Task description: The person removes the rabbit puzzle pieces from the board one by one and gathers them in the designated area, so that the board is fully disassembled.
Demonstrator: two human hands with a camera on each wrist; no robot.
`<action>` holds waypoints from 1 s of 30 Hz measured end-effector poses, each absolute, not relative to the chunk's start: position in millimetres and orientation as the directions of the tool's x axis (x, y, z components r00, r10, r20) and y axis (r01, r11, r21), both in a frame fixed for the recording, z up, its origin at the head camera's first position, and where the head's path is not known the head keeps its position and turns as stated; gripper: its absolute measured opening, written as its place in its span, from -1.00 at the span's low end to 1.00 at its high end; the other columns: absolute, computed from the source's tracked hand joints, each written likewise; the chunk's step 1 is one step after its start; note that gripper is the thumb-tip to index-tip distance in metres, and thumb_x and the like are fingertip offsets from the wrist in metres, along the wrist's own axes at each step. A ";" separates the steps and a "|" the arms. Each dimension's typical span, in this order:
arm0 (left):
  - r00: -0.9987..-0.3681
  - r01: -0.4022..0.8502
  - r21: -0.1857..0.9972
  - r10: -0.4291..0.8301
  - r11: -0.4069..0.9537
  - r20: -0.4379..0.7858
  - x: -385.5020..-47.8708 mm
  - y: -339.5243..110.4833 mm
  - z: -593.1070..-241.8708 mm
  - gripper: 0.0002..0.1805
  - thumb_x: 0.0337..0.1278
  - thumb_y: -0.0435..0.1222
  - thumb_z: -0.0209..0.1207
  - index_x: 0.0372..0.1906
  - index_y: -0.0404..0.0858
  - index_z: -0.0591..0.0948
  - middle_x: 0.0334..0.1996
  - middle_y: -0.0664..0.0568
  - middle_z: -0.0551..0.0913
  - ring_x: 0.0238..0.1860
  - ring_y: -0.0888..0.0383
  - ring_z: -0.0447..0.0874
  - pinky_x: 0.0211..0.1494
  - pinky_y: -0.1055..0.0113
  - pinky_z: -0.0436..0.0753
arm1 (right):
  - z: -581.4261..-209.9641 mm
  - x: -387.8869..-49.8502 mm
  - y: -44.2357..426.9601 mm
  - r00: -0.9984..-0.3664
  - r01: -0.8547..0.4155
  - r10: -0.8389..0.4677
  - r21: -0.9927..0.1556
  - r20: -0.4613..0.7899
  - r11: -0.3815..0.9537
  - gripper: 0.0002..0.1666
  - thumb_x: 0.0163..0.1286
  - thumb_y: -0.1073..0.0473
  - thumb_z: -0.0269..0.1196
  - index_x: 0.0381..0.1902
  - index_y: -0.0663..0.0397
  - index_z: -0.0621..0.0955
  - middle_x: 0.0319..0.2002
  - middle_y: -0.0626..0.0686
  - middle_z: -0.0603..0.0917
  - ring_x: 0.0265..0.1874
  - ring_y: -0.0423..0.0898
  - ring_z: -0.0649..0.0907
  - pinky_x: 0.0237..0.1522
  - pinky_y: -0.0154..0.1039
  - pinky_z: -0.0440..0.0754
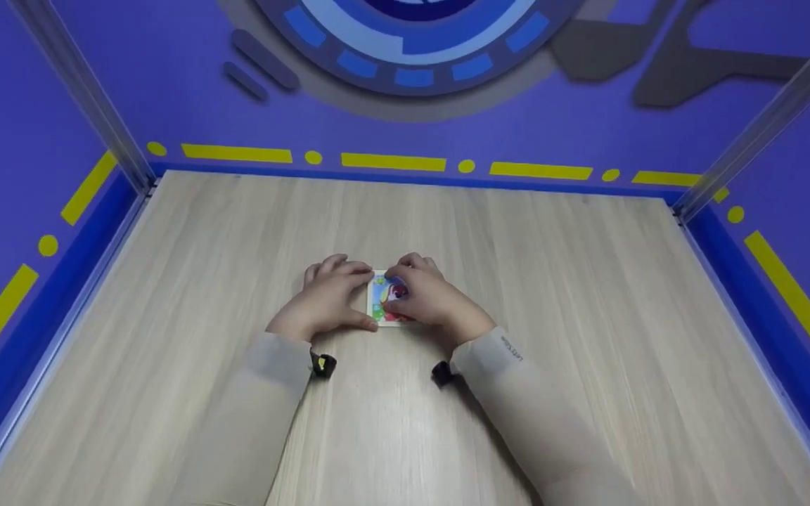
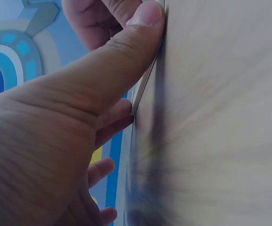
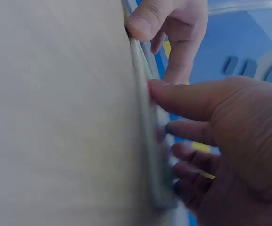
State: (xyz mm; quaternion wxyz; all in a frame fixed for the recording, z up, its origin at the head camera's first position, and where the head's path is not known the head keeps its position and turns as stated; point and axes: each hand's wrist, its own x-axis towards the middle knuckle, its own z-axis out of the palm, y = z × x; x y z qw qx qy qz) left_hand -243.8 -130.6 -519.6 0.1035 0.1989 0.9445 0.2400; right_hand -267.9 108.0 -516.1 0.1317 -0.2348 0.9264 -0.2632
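Note:
A small flat picture board (image 1: 378, 295) with a pale rim and a colourful cartoon picture lies on the wooden table. My left hand (image 1: 328, 295) holds its left side, thumb at the near left corner and index finger at the far left corner. My right hand (image 1: 440, 295) covers the right part of the board, thumb and index finger bent and touching the picture's face. In the right wrist view, the right thumb (image 3: 183, 99) meets a red patch on the board (image 3: 147, 136). Whether the right fingers pinch a separate piece is hidden.
The light wooden table (image 1: 560, 295) surrounds the board on all sides. Blue-purple panels (image 1: 412, 133) with yellow marks stand along its back and sides, with metal posts (image 1: 756, 126) at the far corners. Dark wrist devices (image 1: 322, 365) sit at both cuffs.

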 end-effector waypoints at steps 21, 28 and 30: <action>-0.898 0.323 0.489 0.425 0.810 -0.111 -243.3 -127.0 -522.5 0.14 0.08 0.23 0.65 0.71 -0.14 0.49 0.75 0.02 0.42 0.87 -0.24 0.00 0.84 -0.45 -0.02 | -512.4 -277.6 103.3 -0.845 -0.273 -0.483 -0.592 -0.230 0.758 -0.28 0.45 0.06 0.57 0.46 0.13 0.59 0.45 0.22 0.54 0.38 0.20 0.49 0.57 0.20 0.50; -0.904 0.312 0.497 0.414 0.809 -0.105 -243.5 -129.2 -520.4 0.15 0.07 0.22 0.67 0.71 -0.14 0.49 0.75 0.02 0.42 0.88 -0.23 0.00 0.84 -0.45 -0.04 | -512.8 -280.6 101.8 -0.848 -0.257 -0.483 -0.628 -0.218 0.735 -0.29 0.44 0.08 0.58 0.45 0.10 0.59 0.46 0.17 0.55 0.46 0.20 0.47 0.65 0.21 0.43; -0.905 0.310 0.497 0.412 0.811 -0.106 -243.0 -129.9 -520.0 0.14 0.08 0.22 0.66 0.71 -0.14 0.50 0.75 0.03 0.42 0.88 -0.23 0.00 0.84 -0.45 -0.03 | -514.1 -281.2 101.2 -0.849 -0.265 -0.487 -0.631 -0.207 0.729 -0.31 0.46 0.07 0.56 0.45 0.10 0.61 0.46 0.17 0.56 0.47 0.20 0.47 0.65 0.21 0.43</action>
